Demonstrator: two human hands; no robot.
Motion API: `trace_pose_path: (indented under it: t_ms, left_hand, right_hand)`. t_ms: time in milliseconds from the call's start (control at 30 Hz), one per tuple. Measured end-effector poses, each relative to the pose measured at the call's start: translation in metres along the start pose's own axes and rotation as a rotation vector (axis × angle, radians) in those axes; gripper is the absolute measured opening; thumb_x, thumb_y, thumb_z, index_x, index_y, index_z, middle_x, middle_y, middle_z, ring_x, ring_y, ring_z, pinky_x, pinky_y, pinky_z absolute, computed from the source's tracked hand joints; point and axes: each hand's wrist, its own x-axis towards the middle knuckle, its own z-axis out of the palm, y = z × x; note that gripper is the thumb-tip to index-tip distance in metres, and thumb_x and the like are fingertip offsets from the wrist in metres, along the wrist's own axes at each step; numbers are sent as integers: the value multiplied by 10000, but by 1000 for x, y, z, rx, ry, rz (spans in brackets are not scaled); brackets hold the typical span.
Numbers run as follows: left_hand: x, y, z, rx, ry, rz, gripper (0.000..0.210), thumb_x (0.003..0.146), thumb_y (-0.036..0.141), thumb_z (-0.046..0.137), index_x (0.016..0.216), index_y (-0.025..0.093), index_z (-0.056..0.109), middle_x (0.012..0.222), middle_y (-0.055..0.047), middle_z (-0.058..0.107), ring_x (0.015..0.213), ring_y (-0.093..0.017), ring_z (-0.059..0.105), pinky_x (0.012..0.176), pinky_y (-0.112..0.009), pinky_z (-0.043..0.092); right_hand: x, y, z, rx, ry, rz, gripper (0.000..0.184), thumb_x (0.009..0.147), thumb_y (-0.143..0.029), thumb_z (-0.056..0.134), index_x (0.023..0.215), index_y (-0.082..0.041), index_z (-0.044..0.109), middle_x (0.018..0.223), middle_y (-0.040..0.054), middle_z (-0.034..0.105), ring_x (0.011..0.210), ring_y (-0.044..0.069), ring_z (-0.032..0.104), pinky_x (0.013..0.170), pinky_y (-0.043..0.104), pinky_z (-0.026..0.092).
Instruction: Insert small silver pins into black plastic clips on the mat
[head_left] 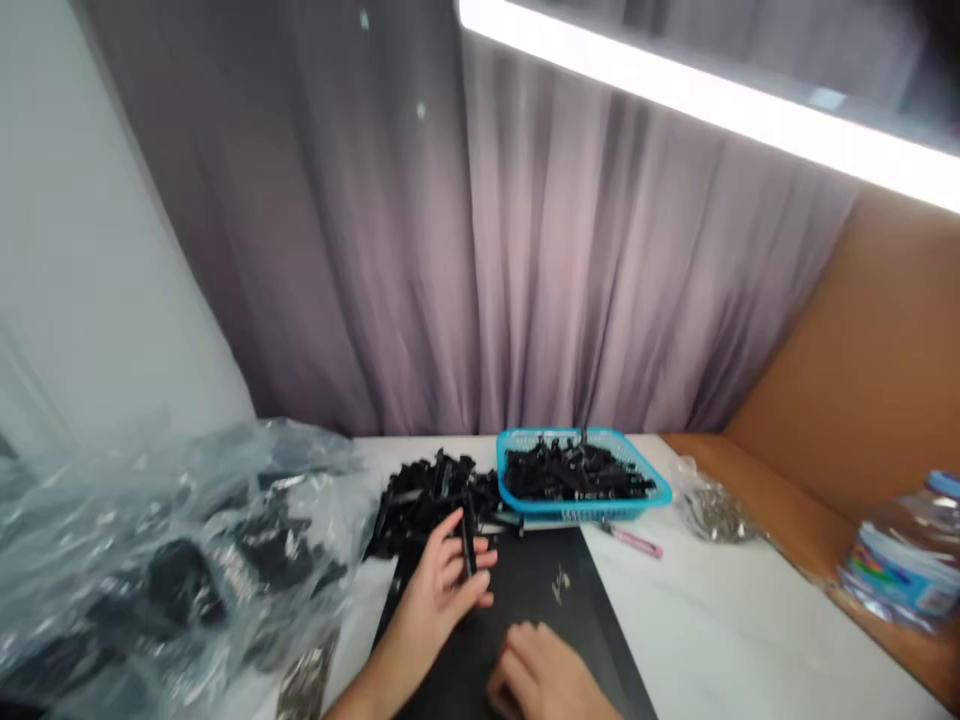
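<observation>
My left hand (448,580) is closed around a slim black strip-shaped part (469,535), which stands nearly upright between thumb and fingers. Below and to the right, my right hand (536,670) is curled over the black mat (517,570), its fingertips tucked under so that anything in them is hidden. A few small shiny bits (560,585) lie on the mat just above the right hand. Beyond the left hand, a heap of similar black parts (427,495) lies on the white table.
A blue basket (660,487) full of black parts stands at the back. Right of it are a pink-handled cutter (637,542) and a clear bag of small metal pieces (716,512). A large plastic bag (180,560) covers the left side; a water bottle (907,560) stands far right.
</observation>
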Motion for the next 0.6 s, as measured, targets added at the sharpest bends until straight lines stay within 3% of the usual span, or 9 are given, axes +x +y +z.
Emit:
trace_pose_path:
  t_ms: [100,167,300,400,500,600]
  left_hand:
    - [1,16,8,104,-7,58,710,825,376,788,1375,284,349,1161,-67,654,998,-205,701,856,-367,602]
    - [3,23,12,144,9,102,683,816,330,795,1343,267,365,1119,-43,666,958,-158,690,895,-332,577]
    - [5,26,17,170,3,143,684,779,296,820,1295,252,373,1086,-35,669,944,-141,678,840,-273,559]
    - [1,23,19,207,42,160,679,755,293,837,1246,262,368,1037,-6,644,878,-130,674,749,-239,560]
    - [-3,18,19,242,93,133,714,746,318,843,1265,279,355,992,22,598,806,-119,656,655,-216,569]
    - [-6,16,19,247,104,91,758,744,358,849,1328,290,370,978,30,562,767,-122,649,598,-226,595]
  right_hand:
    - [-7,-4,-11,28,-12,55,105,1015,-174,556,958,-205,639,914,51,678,835,209,655,830,366,546]
    - [-9,-3,-25,75,-41,60,135,1039,-179,515,1009,-197,646,924,54,668,843,203,629,777,333,502]
    - [-11,2,-47,84,-109,3,211,1059,-161,471,1088,-199,676,973,61,654,808,180,570,727,322,426]
    - [-13,0,-57,52,-164,-67,254,1080,-284,475,1231,-187,654,1020,75,647,852,192,570,734,341,417]
    - [-14,-4,-59,5,-198,-92,333,1074,-342,489,1332,-168,609,1057,96,647,922,220,579,772,361,434]
    - [-16,-4,-54,-19,-152,-74,278,1077,-272,468,1263,-166,644,1028,93,666,868,215,586,747,356,432]
